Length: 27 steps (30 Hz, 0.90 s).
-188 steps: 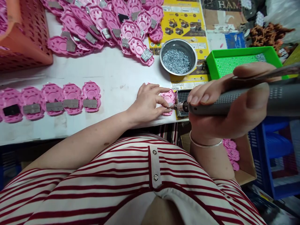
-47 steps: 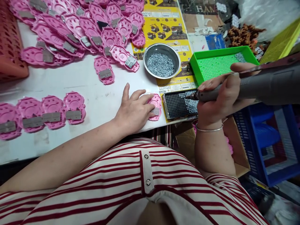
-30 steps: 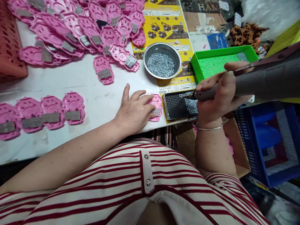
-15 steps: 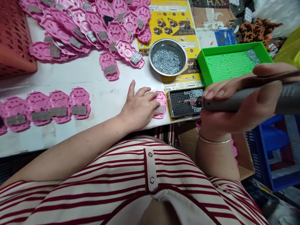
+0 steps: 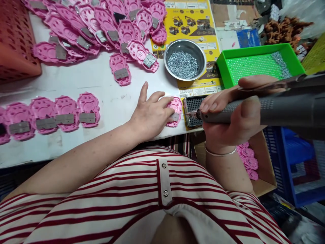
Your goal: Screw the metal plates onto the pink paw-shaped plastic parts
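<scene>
My left hand (image 5: 151,113) lies palm down on the table, its outer fingers fanned out. Its fingers nearest me hold a pink plastic casing (image 5: 177,105) with a grey metal plate (image 5: 174,117) by its left side; the thumb is hidden. Wrapped in my right hand (image 5: 228,118) is a grey electric screwdriver (image 5: 274,103), pointing left. Its bit tip is just right of the casing, over the left edge of a black perforated screw tray (image 5: 195,101); whether it carries a screw is too small to tell.
A metal bowl of screws (image 5: 165,61) and a green tray (image 5: 228,81) stand behind. Pink casings (image 5: 87,105) form a row at left, with a heap (image 5: 119,30) farther back. An orange basket (image 5: 17,40) borders the left; a cardboard box (image 5: 266,169) sits below right.
My right hand has moved the screwdriver left, from over the middle of the black tray to beside the casing. My left hand stays on the casing. The view has shifted slightly.
</scene>
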Each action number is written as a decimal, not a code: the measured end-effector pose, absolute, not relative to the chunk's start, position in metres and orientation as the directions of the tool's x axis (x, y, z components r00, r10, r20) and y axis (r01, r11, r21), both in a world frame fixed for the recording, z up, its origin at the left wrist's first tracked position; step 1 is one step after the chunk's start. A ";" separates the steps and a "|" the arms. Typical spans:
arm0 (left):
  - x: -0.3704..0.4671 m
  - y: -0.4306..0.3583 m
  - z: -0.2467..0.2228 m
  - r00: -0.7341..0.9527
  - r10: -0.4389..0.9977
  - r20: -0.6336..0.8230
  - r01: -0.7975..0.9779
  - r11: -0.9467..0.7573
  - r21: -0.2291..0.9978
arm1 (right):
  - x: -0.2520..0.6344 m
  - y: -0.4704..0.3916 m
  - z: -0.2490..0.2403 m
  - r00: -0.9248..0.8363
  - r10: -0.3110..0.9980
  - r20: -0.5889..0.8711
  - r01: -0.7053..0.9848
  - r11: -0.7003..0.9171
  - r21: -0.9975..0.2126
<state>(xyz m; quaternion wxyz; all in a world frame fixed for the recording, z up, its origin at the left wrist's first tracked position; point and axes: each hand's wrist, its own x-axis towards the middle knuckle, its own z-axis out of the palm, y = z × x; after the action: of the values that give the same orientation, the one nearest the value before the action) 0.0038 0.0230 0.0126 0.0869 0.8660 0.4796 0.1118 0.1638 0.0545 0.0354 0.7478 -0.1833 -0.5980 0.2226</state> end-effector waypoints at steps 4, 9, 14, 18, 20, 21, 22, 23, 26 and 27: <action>0.003 0.025 0.011 0.522 0.845 0.114 0.809 -0.533 0.248 | 0.164 0.054 0.032 0.164 0.587 0.793 -0.102 0.809 -0.579; 0.002 0.025 0.011 0.522 0.846 0.108 0.805 -0.531 0.264 | 0.163 0.052 0.029 0.183 0.668 0.721 -0.095 0.742 -0.663; 0.003 0.025 0.013 0.510 0.855 0.087 0.807 -0.512 0.296 | 0.164 0.048 0.027 0.166 0.720 0.674 -0.083 0.692 -0.718; 0.001 0.024 0.013 0.504 0.859 0.090 0.805 -0.505 0.312 | 0.163 0.049 0.024 0.173 0.712 0.681 -0.051 0.697 -0.715; -0.001 0.024 0.013 0.509 0.855 0.099 0.799 -0.512 0.316 | 0.162 0.049 0.023 0.182 0.691 0.700 -0.049 0.717 -0.695; -0.001 0.024 0.012 0.511 0.853 0.105 0.796 -0.515 0.317 | 0.162 0.049 0.023 0.186 0.691 0.698 -0.048 0.716 -0.696; -0.001 0.024 0.012 0.512 0.852 0.110 0.795 -0.519 0.316 | 0.162 0.049 0.024 0.188 0.699 0.690 -0.046 0.708 -0.705; -0.002 0.024 0.012 0.514 0.850 0.114 0.794 -0.522 0.312 | 0.162 0.049 0.024 0.192 0.705 0.683 -0.047 0.702 -0.711; -0.001 0.024 0.013 0.521 0.846 0.112 0.795 -0.529 0.297 | 0.162 0.049 0.025 0.185 0.702 0.688 -0.084 0.708 -0.701; 0.000 0.025 0.014 0.523 0.846 0.105 0.795 -0.529 0.296 | 0.162 0.050 0.025 0.183 0.691 0.699 -0.100 0.720 -0.686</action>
<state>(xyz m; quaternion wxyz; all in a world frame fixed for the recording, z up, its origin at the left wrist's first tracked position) 0.0000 0.0248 0.0141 0.1060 0.8662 0.4737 0.1186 0.1620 0.0497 0.0247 0.7254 -0.2558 -0.5779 0.2728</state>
